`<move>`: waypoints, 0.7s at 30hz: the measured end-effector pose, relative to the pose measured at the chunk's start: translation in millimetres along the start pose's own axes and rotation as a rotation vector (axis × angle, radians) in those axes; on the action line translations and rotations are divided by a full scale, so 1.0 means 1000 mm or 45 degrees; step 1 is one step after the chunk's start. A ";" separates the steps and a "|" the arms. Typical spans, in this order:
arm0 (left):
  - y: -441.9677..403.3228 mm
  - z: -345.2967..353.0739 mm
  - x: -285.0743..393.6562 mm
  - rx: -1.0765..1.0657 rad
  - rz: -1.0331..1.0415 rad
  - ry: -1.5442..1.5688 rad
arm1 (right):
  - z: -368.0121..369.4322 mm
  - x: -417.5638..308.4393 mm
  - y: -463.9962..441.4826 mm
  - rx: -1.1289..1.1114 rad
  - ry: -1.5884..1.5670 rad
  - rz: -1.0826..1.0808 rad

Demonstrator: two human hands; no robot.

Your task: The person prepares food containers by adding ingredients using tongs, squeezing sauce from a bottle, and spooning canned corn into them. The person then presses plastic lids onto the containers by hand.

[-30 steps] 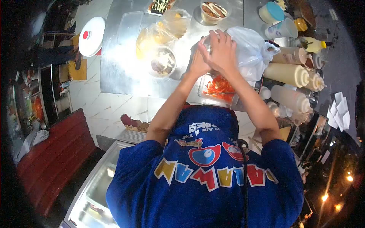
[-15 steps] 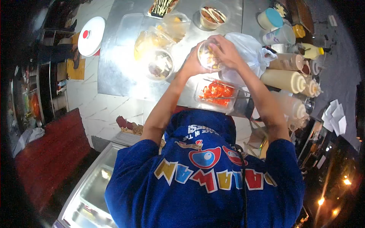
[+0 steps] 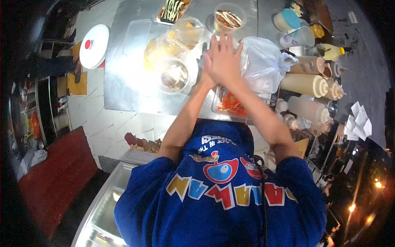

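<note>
My right hand (image 3: 225,61) lies flat with its fingers stretched out, over a clear round cup (image 3: 244,61) that it mostly covers. My left hand (image 3: 207,73) is at the cup's left side, its fingers largely hidden behind the right hand. Beside the cup on the right is a tied white plastic bag (image 3: 263,66). Just below my wrists sits a clear tray of red-orange food (image 3: 230,103). Beyond my fingertips stands a clear tub of brown food with white sauce stripes (image 3: 228,18). To the left is another clear cup with dark and white contents (image 3: 174,76).
Plastic bags with yellow contents (image 3: 177,39) lie on the metal table (image 3: 119,82). A sauce-striped food tray (image 3: 173,11) is at the back. Several sauce bottles (image 3: 304,84) and a blue-lidded tub (image 3: 287,20) line the right. A round white lid (image 3: 95,47) stands left.
My right hand has gone from gripping the cup to lying flat across it with fingers extended. The cup's contents, visible before, are now covered. The view has shifted slightly.
</note>
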State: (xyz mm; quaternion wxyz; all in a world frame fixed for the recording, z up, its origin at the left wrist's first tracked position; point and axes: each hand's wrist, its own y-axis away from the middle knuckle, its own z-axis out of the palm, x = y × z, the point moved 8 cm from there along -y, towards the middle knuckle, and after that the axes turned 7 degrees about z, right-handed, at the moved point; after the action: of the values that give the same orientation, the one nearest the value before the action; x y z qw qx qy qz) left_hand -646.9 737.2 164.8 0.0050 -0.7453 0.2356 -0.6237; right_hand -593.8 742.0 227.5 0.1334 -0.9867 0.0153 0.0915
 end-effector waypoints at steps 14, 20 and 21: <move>0.015 -0.014 -0.005 0.092 -0.251 0.055 | 0.005 0.042 -0.009 -0.245 -0.606 -0.103; 0.016 -0.002 -0.006 0.048 -0.050 -0.311 | 0.005 0.019 -0.001 -0.152 -0.028 0.247; 0.013 -0.006 0.006 0.060 -0.018 -0.344 | 0.005 0.020 -0.002 -0.110 -0.010 0.254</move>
State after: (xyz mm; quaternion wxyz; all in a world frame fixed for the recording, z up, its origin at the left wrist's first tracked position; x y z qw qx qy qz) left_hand -656.3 725.6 168.2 0.0497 -0.8238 0.2127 -0.5231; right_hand -574.6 744.9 219.1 0.0809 -0.9848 0.1090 0.1088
